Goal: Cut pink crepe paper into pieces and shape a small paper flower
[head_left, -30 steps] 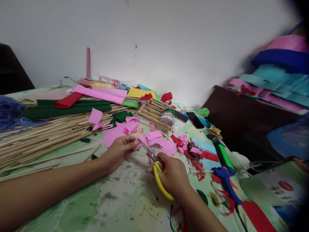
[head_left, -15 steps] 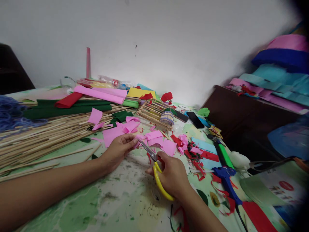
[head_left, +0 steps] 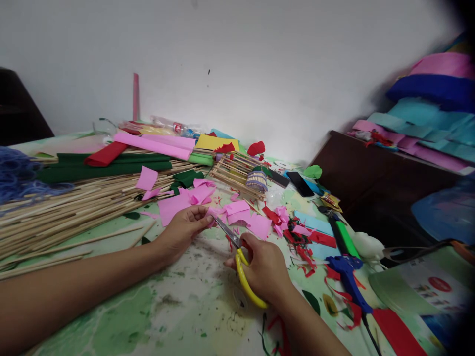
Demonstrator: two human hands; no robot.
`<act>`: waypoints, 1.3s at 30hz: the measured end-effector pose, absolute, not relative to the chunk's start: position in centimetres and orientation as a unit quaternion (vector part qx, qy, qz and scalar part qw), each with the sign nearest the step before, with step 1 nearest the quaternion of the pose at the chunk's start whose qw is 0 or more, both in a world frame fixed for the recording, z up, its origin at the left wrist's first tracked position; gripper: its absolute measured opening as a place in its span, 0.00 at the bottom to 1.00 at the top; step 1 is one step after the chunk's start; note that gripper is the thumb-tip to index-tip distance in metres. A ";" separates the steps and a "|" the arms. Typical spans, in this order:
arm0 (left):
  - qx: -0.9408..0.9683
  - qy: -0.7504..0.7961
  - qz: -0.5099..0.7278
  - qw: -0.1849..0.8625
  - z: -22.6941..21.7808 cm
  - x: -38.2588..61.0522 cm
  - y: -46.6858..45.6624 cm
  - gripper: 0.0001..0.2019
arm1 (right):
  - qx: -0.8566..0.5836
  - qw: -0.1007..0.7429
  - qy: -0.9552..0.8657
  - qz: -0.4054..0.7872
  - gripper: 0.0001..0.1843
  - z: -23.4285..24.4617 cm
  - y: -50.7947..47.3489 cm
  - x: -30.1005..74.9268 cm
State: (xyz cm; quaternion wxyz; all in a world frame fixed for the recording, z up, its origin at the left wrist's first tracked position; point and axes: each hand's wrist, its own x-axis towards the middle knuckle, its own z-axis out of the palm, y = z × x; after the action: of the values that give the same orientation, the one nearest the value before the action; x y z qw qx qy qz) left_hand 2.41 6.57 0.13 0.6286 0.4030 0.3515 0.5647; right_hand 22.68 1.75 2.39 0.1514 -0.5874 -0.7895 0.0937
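My left hand point(head_left: 187, 228) pinches a small piece of pink paper point(head_left: 211, 214) between thumb and fingers. In my right hand point(head_left: 265, 267) are scissors with yellow handles point(head_left: 243, 283); their metal blades point up and left, with the tips at the pink piece. The blades look nearly closed, and whether paper lies between them I cannot make out. Just behind the hands lie cut pink scraps point(head_left: 237, 212) and a larger pink sheet point(head_left: 171, 207).
Thin wooden sticks point(head_left: 74, 215) spread over the left side. On the right lie a blue glue gun point(head_left: 349, 277), red and green scraps point(head_left: 302, 242) and a phone point(head_left: 300, 184). A small stick frame point(head_left: 237, 173) stands at the back. Green rolled paper point(head_left: 104, 168) rests on the sticks.
Almost nothing differs. The left fingers and the pink piece have shifted very slightly at the scissor tips; the right hand keeps its place.
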 end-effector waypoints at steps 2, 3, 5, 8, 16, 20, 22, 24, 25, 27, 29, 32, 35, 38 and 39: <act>0.399 0.354 0.562 0.632 0.2 2.4 6.6 0.08 | -0.587 0.148 -0.791 0.090 0.19 2.4 1.7 22.7; 0.397 0.354 0.561 0.634 0.3 2.4 6.5 0.08 | -0.587 0.147 -0.791 0.089 0.19 2.5 1.7 22.7; 0.392 0.353 0.560 0.638 0.3 2.4 6.5 0.08 | -0.589 0.144 -0.791 0.087 0.20 2.5 1.7 22.6; 0.387 0.352 0.559 0.643 0.4 2.4 6.5 0.08 | -0.592 0.138 -0.789 0.088 0.20 2.6 1.7 22.6; 0.383 0.354 0.555 0.648 0.4 2.4 6.4 0.08 | -0.589 0.146 -0.789 0.093 0.19 2.3 1.8 22.7; 0.377 0.362 0.557 0.645 0.5 2.5 6.4 0.08 | -0.588 0.150 -0.791 0.084 0.18 2.2 1.8 22.8; 0.374 0.362 0.559 0.645 0.7 2.5 6.4 0.08 | -0.591 0.146 -0.790 0.076 0.18 2.3 1.8 22.8; 0.370 0.364 0.562 0.644 0.8 2.6 6.3 0.08 | -0.594 0.139 -0.789 0.074 0.19 2.3 1.8 22.8; 0.367 0.365 0.564 0.643 0.9 2.6 6.3 0.09 | -0.595 0.137 -0.788 0.074 0.20 2.3 1.8 22.7; 0.362 0.366 0.567 0.643 1.1 2.6 6.2 0.08 | -0.595 0.139 -0.788 0.076 0.20 2.4 1.8 22.7; 0.364 0.362 0.567 0.644 1.1 2.6 6.2 0.08 | -0.595 0.141 -0.787 0.076 0.20 2.3 1.9 22.7; 0.381 0.353 0.563 0.643 1.1 2.5 6.3 0.06 | -0.596 0.138 -0.788 0.073 0.20 2.3 1.9 22.7; 0.390 0.353 0.559 0.641 1.0 2.5 6.3 0.06 | -0.591 0.139 -0.791 0.073 0.19 2.3 1.9 22.7; 0.391 0.352 0.549 0.650 1.0 2.6 6.3 0.06 | -0.587 0.145 -0.792 0.076 0.20 2.4 1.9 22.7; 0.393 0.351 0.544 0.653 1.1 2.6 6.2 0.06 | -0.587 0.147 -0.793 0.077 0.20 2.4 1.9 22.7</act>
State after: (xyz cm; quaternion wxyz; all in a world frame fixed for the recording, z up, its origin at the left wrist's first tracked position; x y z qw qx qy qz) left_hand 2.58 6.21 1.09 0.6534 0.3927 0.3512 0.5436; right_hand 22.71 1.87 2.36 0.1473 -0.5867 -0.7926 0.0768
